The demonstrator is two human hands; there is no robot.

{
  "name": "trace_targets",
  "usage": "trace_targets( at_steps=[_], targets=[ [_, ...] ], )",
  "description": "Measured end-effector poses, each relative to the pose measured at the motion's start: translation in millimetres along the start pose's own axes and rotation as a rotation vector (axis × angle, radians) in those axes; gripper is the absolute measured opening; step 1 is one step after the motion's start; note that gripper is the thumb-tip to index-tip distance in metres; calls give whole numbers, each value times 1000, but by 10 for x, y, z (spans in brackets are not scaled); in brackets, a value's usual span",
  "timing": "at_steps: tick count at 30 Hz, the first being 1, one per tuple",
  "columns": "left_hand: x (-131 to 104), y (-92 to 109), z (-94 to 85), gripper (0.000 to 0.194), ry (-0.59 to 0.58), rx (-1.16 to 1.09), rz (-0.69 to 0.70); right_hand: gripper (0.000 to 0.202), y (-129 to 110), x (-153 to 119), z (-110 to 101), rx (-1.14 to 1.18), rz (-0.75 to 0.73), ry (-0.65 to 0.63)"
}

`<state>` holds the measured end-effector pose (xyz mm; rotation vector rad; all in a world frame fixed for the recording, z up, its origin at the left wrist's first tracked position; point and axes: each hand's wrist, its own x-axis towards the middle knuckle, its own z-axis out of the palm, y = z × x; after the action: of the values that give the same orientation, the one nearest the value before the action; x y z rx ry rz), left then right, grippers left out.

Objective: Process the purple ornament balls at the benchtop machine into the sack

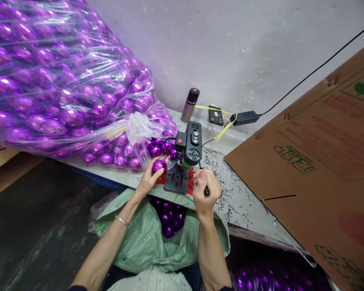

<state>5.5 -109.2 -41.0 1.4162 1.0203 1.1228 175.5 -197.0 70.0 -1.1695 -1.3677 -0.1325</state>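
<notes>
My left hand (150, 176) pinches a shiny purple faceted ball (159, 166) between thumb and fingers, just left of a small black electric machine (193, 143). The machine has round vents, a red switch and a green ring, and stands over a slotted black base plate (176, 180). On its right side, my right hand (206, 190) is closed around a black handle (206, 191); a thin shaft shows above the fist, and whether it joins the machine I cannot tell. Below the table edge, an open green sack (130, 242) holds more purple balls (168, 220).
A huge clear plastic bag (138, 127) of purple balls fills the left. Behind the machine are a dark bottle (190, 105), a black keypad-like device (215, 114) and a power adapter (245, 118). Small black slivers (227, 190) litter the table. A cardboard box (321, 141) stands at right.
</notes>
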Motion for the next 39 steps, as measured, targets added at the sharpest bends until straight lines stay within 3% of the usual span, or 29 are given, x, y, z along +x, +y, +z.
trace_targets(
  at_steps=[4, 11, 15, 27, 39],
  targets=[
    [-72, -109, 151, 78, -43, 85, -28, 36, -44, 119, -4, -16, 52, -9],
    [-13, -85, 402, 58, -181, 427, 164, 35, -30, 104, -13, -9, 29, -16],
    [3, -69, 438, 55, -202, 535, 252, 33, -7, 57, -15, -11, 15, -18],
    [98, -45, 417, 60, -222, 742, 233, 31, -6, 33, -27, -18, -14, -29],
    [-37, -392, 607, 64, -41, 581, 403, 28, -1, 1, -53, -30, -26, -51]
  ],
)
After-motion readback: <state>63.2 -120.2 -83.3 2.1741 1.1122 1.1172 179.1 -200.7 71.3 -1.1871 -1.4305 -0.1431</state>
